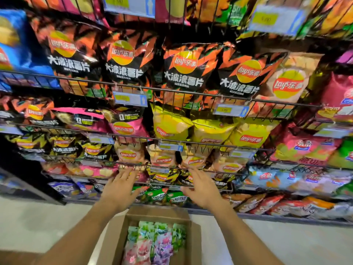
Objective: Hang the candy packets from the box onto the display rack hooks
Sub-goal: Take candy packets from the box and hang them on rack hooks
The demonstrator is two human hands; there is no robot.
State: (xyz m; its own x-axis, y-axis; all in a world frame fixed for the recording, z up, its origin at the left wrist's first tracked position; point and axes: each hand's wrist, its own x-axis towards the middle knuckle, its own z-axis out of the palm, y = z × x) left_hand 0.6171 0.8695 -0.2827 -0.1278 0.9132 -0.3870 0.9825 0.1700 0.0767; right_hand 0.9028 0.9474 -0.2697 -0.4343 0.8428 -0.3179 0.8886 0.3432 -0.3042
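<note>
Both hands up in front of the wire display rack (172, 90), nothing held in either. Left hand (119, 190): fingers straight and spread, grip fully apart, fingertips reaching toward the wire rail by the beige chip bags (131, 155); frame is blurred, so cannot tell whether they actually touch the wire or a bag. Right hand (203, 188): same pose, fingers spread and straight, thumb out to the side, grip apart, fingertips up near the same rail; contact also unclear.

Candy packets (152, 243) are all in the cardboard box (114, 236), which sits open on the pale floor (38, 222) below and between the two forearms, just in front of the rack base. Packets lie in rows: green and teal ones at the far end, pink ones near left, purple near right, green along the right edge.

Rack is packed with chip bags: black/orange ones (183, 67) on the upper tier, yellow ones (212, 131) mid tier, green bags (162, 196) on the low tier between the two hands. Blue price tags (130, 98) are clipped to the rails.
</note>
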